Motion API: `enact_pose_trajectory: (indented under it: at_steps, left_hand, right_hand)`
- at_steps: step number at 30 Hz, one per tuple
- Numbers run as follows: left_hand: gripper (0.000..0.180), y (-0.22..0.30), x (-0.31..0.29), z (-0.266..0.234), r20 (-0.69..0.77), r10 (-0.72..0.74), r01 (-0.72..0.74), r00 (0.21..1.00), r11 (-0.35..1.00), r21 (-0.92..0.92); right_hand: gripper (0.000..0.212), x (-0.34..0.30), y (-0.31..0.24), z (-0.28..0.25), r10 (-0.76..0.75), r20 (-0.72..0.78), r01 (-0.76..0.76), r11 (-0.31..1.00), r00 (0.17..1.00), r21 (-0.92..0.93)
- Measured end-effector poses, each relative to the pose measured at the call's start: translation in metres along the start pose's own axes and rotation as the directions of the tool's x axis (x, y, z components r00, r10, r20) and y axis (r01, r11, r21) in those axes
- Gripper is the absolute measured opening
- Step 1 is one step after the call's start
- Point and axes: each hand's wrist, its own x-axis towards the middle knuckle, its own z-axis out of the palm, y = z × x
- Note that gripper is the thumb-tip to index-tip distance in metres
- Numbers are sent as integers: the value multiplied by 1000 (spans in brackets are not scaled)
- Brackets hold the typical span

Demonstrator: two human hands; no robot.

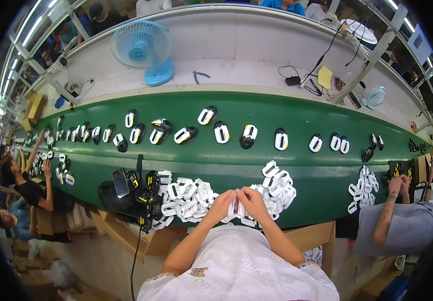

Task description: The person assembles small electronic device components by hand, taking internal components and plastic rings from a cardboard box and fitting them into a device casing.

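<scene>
White plastic piece (236, 206), small and flat, upright between your fingertips.
You hold it at the near edge of the green belt (236, 163), against the heap of matching white pieces (189, 198).

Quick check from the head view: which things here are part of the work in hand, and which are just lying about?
In hand:
- white plastic piece, held between left hand and right hand
- heaps of white pieces
- assembled black-and-white parts on the green belt

Lying about:
- blue fan
- blue-handled pliers
- yellow note
- black adapter
</scene>
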Motion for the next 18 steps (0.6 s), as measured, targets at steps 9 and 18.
enact_pose_trajectory:
  at_steps: [9,18]
  left_hand:
    - [34,12,2,5,-70,-33,33,997,999,-4]
    - [36,15,4,14,-218,154,-81,964,948,309]
  right_hand:
    - [19,-11,-6,4,43,35,-51,964,998,260]
    - [20,-13,-26,9,-89,-139,94,995,986,29]
